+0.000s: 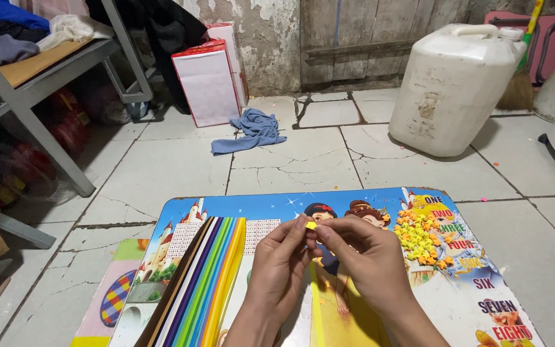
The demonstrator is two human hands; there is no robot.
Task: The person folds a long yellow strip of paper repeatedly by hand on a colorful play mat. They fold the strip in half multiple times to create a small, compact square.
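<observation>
The left hand (277, 266) and the right hand (361, 257) meet over a small picture table (470, 308). Their fingertips pinch a tiny yellow paper piece (311, 225) between them, so both hands are closed on it. The paper piece sits right at the tips of the thumbs and first fingers. It looks very light and thin, and it bends easily, so a hard squeeze would probably crush it. The best place to hold it seems to be its edges, gently. Left of the fingers lies a stack of coloured paper strips (203, 283). Right of the fingers lies a pile of little folded paper stars (422, 238).
</observation>
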